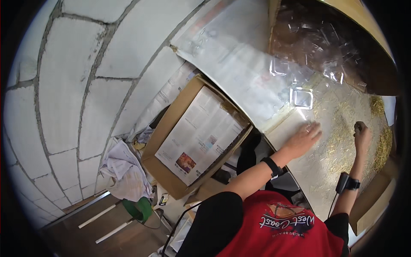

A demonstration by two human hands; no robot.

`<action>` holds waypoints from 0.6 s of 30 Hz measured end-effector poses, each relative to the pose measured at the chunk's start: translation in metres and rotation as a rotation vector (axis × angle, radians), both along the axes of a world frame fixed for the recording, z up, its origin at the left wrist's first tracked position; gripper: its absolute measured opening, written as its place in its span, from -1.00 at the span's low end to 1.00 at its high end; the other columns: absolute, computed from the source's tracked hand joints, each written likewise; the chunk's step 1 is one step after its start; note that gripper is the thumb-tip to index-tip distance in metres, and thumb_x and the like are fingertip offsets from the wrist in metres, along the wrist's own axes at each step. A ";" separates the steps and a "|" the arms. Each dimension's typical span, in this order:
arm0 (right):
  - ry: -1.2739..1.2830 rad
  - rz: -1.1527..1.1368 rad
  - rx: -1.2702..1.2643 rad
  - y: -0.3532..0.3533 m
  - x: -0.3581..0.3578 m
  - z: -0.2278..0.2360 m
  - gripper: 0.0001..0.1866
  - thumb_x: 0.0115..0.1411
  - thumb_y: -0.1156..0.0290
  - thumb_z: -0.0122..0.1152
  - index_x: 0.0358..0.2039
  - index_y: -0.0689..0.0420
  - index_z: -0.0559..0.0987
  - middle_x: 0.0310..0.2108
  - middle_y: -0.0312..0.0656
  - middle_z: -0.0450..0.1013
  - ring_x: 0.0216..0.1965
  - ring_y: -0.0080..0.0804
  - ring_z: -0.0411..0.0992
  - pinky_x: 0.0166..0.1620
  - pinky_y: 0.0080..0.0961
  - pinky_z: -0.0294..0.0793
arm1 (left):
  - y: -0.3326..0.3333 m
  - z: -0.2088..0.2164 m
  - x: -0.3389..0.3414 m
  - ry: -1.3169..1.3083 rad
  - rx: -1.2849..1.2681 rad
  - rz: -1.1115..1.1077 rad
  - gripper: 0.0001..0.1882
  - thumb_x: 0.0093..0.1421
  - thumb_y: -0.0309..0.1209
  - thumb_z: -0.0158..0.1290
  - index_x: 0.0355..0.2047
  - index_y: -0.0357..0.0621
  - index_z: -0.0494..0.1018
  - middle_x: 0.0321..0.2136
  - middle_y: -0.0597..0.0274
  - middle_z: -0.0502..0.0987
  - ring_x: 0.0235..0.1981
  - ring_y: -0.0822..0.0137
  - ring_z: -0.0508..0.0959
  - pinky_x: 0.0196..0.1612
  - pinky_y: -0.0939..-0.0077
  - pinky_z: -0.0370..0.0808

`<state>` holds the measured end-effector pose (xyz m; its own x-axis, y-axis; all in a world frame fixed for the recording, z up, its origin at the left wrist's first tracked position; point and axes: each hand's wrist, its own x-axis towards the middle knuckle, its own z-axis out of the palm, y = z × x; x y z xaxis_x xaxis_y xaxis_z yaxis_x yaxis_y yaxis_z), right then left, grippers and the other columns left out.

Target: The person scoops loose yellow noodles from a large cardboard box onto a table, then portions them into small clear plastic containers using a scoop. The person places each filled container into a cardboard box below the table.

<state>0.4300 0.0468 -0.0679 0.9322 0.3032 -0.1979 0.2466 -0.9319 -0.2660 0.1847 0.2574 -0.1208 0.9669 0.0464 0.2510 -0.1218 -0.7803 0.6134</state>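
Note:
My left hand (303, 139) is over the near part of the work table, its fingers stretched out and slightly smeared, with nothing visible in them. Just beyond it stands a small clear square plastic box (302, 98). My right hand (362, 136) is closed round a small dark object (359, 126), whose kind I cannot make out. Scattered between and beyond my hands lie many thin gold-coloured metal pieces (340, 141). A denser heap of them (382, 147) lies to the right of my right hand. Both wrists wear black bands.
A large carton (376, 83) full of clear plastic boxes (325, 47) lies at the far right. On the left stands an open cardboard box (171, 185) with a printed sheet on top. White block wall (68, 85) rises at left. A green-seated stool (138, 210) is at lower left.

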 end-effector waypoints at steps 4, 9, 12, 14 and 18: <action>0.045 -0.077 0.565 -0.008 0.017 -0.011 -0.72 0.24 0.48 -0.05 -0.08 0.27 0.52 -0.29 -0.10 0.54 -0.54 -0.48 0.45 -0.45 -0.52 0.45 | 0.007 0.028 -0.039 -0.178 -0.210 -0.099 -0.78 0.04 -0.47 -0.03 -0.28 -0.26 0.41 -0.23 0.07 0.42 -0.16 0.12 0.46 -0.09 0.31 0.41; -0.335 0.318 -0.212 -0.051 0.027 -0.052 -0.69 0.08 0.64 -0.11 -0.19 0.27 0.54 -0.32 -0.15 0.53 -0.40 -0.49 0.50 -0.40 -0.52 0.52 | 0.103 0.053 -0.130 -0.116 -0.382 0.318 -0.86 0.07 -0.53 0.03 -0.33 -0.26 0.47 -0.42 0.07 0.49 -0.38 0.13 0.53 -0.29 0.35 0.47; 0.411 -0.117 0.657 0.004 -0.014 -0.008 -0.67 -0.01 0.69 -0.18 -0.26 0.34 0.52 -0.40 -0.12 0.49 -0.40 -0.40 0.50 -0.35 -0.49 0.53 | 0.172 -0.010 -0.198 0.126 -0.602 0.818 -0.88 0.09 -0.57 0.07 -0.32 -0.30 0.50 -0.39 0.14 0.53 -0.38 0.34 0.53 -0.27 0.48 0.46; 0.280 -0.140 0.517 0.003 -0.029 -0.017 -0.67 -0.09 0.71 -0.21 -0.34 0.36 0.51 -0.47 -0.15 0.46 -0.47 -0.40 0.48 -0.34 -0.47 0.51 | 0.205 -0.051 -0.232 0.276 -0.507 0.831 -0.85 0.07 -0.58 0.08 -0.31 -0.27 0.50 -0.40 0.14 0.51 -0.39 0.31 0.53 -0.27 0.50 0.46; 0.189 -0.053 0.446 0.011 -0.056 -0.021 -0.58 -0.08 0.69 -0.18 -0.18 0.41 0.51 -0.27 0.01 0.51 -0.19 -0.22 0.49 -0.04 -0.40 0.45 | 0.214 -0.106 -0.243 0.441 -0.333 0.732 -0.81 0.01 -0.57 0.13 -0.30 -0.23 0.50 -0.37 0.13 0.47 -0.36 0.20 0.52 -0.26 0.43 0.46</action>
<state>0.3745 0.0575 -0.0889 0.9089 0.3501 -0.2265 0.1111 -0.7269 -0.6777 -0.0580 0.4718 -0.2271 0.6726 0.6889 -0.2701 0.6321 -0.3451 0.6938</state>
